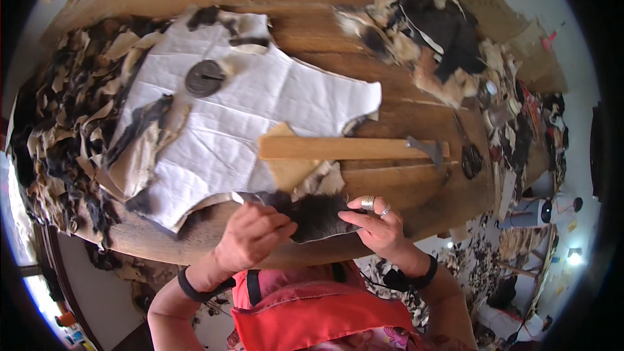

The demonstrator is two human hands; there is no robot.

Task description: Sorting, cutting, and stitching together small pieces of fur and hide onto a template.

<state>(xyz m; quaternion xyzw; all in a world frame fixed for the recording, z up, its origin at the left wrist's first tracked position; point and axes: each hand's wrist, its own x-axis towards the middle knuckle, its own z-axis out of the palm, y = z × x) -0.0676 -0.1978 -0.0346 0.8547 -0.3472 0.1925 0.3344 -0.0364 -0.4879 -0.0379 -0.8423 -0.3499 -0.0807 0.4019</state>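
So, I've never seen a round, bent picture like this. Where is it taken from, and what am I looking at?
There is no robot here, just a person's two bare hands. The single picture comes from a wide fisheye camera worn on that person's head, looking down; its lens bends straight edges near the rim.

The right hand, wearing rings, grips a piece of dark fur near the table's front edge. The left hand is curled at the fur's other end; whatever its fingertips pinch is too small to tell.

On the wooden table lies a white garment-shaped cloth with a dark round disc on it. A flat wooden strip overlaps the cloth, scissors lie to the right, and fur scraps are heaped at the left.
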